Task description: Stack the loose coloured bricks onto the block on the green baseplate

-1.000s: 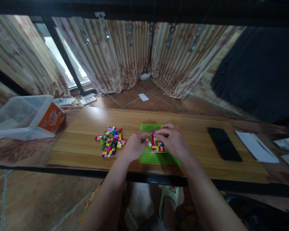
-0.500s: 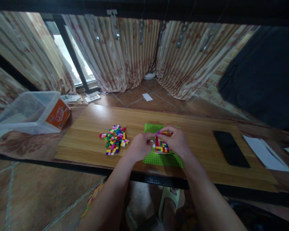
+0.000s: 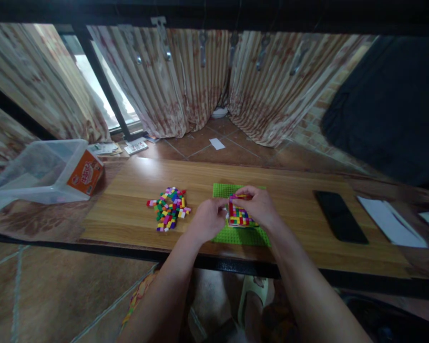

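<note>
A green studded baseplate lies on the wooden tabletop, carrying a block of many-coloured toy bricks. At the left side of that block is my left hand, its fingers curled with the index finger reaching to the upper left corner; a small white piece shows by its fingertips. My right hand bends over the top and right of the block, thumb and fingers pinched at its upper edge. Whatever sits between those fingertips is too small to make out. Left of my hands a loose pile of coloured bricks is spread out.
A clear plastic bin with an orange label stands at the far left. To the right lie a black phone and white paper with a pen on it. Beyond the table are curtains and a tiled floor.
The camera view has shifted slightly. Both hands stay at the brick block, with only small finger movements at its upper edge.
</note>
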Demonstrator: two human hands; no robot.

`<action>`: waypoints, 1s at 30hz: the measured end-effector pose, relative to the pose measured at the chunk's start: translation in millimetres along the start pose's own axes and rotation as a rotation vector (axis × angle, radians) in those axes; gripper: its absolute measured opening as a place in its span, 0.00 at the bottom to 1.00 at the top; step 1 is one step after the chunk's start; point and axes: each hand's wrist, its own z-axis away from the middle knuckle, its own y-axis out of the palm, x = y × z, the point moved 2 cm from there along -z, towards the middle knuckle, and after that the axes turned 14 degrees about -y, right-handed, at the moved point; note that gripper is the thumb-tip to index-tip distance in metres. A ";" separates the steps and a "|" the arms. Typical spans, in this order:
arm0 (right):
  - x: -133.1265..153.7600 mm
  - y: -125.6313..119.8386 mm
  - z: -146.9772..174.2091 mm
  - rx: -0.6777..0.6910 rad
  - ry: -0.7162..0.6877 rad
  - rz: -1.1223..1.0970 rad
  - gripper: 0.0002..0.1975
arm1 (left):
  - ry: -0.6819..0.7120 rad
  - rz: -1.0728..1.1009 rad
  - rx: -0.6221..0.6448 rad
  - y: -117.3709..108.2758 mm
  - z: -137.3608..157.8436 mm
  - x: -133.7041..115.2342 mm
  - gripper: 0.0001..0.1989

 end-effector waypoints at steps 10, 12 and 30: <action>5.3 -23.8 0.2 -0.176 -0.035 -0.117 0.12 | -0.087 0.334 -0.056 -5.3 -14.6 24.0 0.12; 11.7 -35.2 -1.9 -0.267 -0.073 -0.138 0.11 | -0.092 0.441 -0.049 -6.3 -15.5 21.3 0.09; 26.7 -43.2 13.3 0.143 -0.251 0.103 0.06 | -0.055 0.651 -0.247 7.5 -18.4 1.2 0.09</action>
